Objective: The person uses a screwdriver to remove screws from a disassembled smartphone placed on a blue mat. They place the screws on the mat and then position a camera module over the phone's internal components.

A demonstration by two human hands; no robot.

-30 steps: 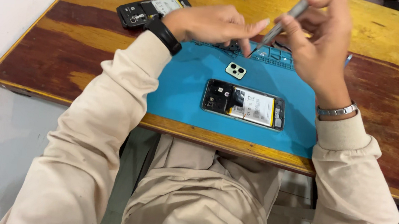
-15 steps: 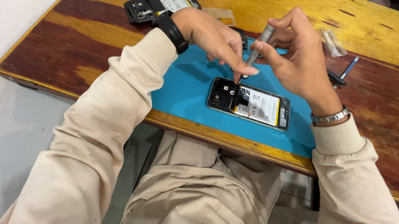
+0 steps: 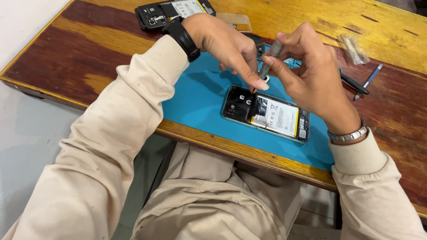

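- From my remote seat, far left on the bench (image 3: 128, 24) I see a second opened phone (image 3: 175, 9) lying back-up near the far edge; it sits lower in the view than half a second ago, so the head camera has tipped, not the phone.
- My left hand (image 3: 227, 44), black watch at the wrist, has its grip pinched shut on the lower shaft of the screwdriver (image 3: 268, 62), steadying it. A second ago this hand was up above the mat; it has since come down over the phone.
- The screwdriver stands nearly upright, its tip down at the camera end of the opened phone (image 3: 268, 114). A second ago it was tilted and held clear of the phone.
- That phone lies flat on the blue work mat (image 3: 199, 99), back cover off, battery showing, in the same spot as before.
- My right hand (image 3: 312, 75), metal bracelet at the wrist, has its grip closed round the screwdriver's top, fingers curled.
- Right of it lie a black tool (image 3: 354, 83), a blue pen-like tool (image 3: 369, 79) and a small clear bag (image 3: 354, 48).
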